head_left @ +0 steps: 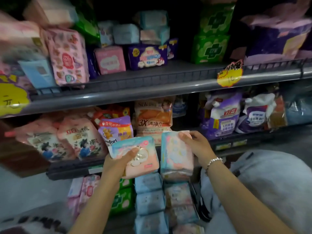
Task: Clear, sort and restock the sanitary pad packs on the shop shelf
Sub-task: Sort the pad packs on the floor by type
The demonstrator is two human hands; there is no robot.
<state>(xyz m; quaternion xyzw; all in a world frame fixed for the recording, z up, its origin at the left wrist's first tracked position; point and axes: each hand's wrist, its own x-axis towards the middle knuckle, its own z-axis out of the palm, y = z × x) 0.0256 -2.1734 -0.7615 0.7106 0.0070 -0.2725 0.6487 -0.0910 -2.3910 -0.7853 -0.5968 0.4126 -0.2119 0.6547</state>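
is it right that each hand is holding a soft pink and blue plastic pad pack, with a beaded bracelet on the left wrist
Not quite: the head view shows the beaded bracelet on the right wrist. The rest holds: the left hand grips one soft pink and blue plastic pad pack, and the right hand holds another.

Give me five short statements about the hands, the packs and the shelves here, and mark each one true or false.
1. Each hand holds a pad pack. True: the left hand grips a pink and blue pack, the right hand a pale blue pack.
2. The green packs stand on the lower shelf. False: they are stacked on the upper shelf.
3. A bracelet sits on the right wrist. True.
4. A yellow price tag hangs on the upper shelf's front rail. True.
5. The purple pack lies below the hands. False: it stands on the upper shelf.
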